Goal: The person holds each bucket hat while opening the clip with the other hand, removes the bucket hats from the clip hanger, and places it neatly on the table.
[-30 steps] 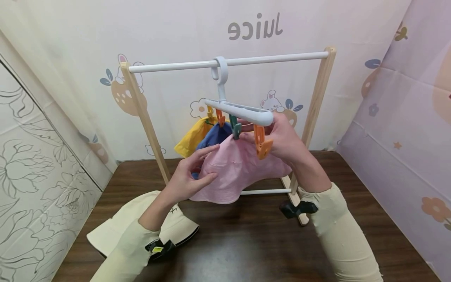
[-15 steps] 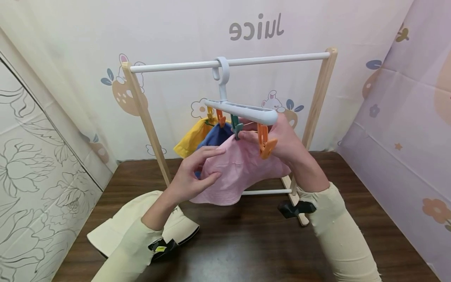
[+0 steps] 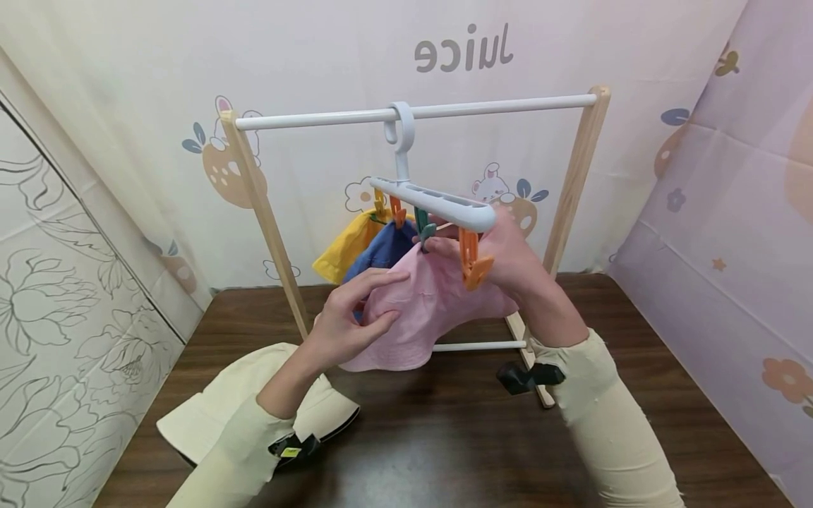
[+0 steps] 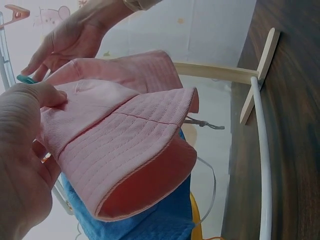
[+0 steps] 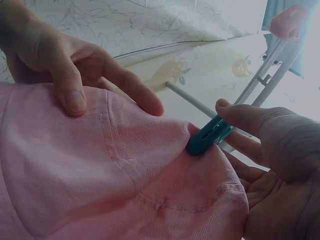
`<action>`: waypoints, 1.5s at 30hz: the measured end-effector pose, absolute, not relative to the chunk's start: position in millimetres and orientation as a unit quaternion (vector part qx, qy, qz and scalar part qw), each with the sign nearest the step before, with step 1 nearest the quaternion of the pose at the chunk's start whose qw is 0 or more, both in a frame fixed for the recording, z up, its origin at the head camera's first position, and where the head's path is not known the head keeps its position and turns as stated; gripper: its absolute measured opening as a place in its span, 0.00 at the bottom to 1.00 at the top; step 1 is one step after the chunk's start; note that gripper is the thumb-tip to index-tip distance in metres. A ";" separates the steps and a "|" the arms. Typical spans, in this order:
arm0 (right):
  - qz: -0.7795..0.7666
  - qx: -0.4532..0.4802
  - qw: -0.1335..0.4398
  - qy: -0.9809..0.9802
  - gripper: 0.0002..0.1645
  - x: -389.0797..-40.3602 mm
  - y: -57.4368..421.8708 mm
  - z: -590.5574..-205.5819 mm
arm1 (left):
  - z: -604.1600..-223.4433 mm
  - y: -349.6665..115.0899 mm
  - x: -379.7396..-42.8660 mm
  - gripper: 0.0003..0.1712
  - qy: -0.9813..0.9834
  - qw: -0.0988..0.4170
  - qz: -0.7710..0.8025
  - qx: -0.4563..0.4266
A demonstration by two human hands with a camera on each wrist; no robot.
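Note:
A pink bucket hat (image 3: 413, 310) hangs by its crown from a green clothespin (image 3: 424, 229) on the light-blue clip hanger (image 3: 438, 201). My left hand (image 3: 346, 317) holds the hat's left side, thumb in front and other fingers along the fabric, as the left wrist view also shows. My right hand (image 3: 514, 257) pinches the green clothespin between thumb and fingers; the right wrist view shows the thumb on the clothespin's (image 5: 207, 135) upper end. Some of its fingers are hidden behind the hat. An orange clothespin (image 3: 475, 261) hangs at the hanger's near end, holding nothing.
Behind the pink hat, a blue hat (image 3: 384, 247) and a yellow hat (image 3: 343, 247) hang from other clothespins. The hanger hooks over the white rail (image 3: 495, 110) of a wooden-sided rack (image 3: 574, 183). A cream bucket hat (image 3: 235, 384) lies on the dark table (image 3: 419, 437) at left.
The hanger and its orange clothespin swing slightly right, then back left. My left fingers shift a little right and down along the pink hat. The right hand keeps its hold at the green clothespin.

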State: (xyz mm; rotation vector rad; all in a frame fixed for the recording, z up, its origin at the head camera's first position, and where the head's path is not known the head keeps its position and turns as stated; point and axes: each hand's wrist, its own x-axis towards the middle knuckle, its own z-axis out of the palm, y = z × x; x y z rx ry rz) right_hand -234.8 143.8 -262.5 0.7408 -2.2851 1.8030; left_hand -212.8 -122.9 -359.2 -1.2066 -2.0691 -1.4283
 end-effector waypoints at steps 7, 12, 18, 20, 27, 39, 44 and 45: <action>0.592 0.247 0.076 -0.764 0.26 -236.8 140.1 -262.1 | -361.0 -122.0 -211.9 0.31 -0.728 0.170 -0.509 -0.426; 0.596 0.251 0.081 -0.759 0.28 -236.5 139.5 -263.1 | -360.9 -120.9 -209.3 0.31 -0.722 0.173 -0.517 -0.425; 0.604 0.264 0.090 -0.747 0.31 -237.3 140.4 -266.5 | -360.1 -117.4 -208.5 0.29 -0.708 0.204 -0.523 -0.428; 0.603 0.273 0.097 -0.744 0.31 -238.1 140.6 -267.3 | -360.7 -116.3 -209.5 0.29 -0.705 0.213 -0.525 -0.427; 0.573 0.290 0.129 -0.755 0.24 -240.8 136.6 -265.7 | -362.9 -113.1 -213.6 0.27 -0.702 0.263 -0.518 -0.411; 0.572 0.269 0.100 -0.768 0.25 -238.0 132.9 -263.2 | -362.4 -111.6 -209.7 0.27 -0.720 0.309 -0.512 -0.352; 0.576 0.276 0.098 -0.763 0.24 -237.9 133.3 -264.5 | -361.9 -111.8 -208.4 0.27 -0.719 0.301 -0.517 -0.353; 0.575 0.278 0.099 -0.763 0.23 -237.9 133.5 -264.8 | -361.8 -111.7 -208.2 0.27 -0.719 0.298 -0.519 -0.353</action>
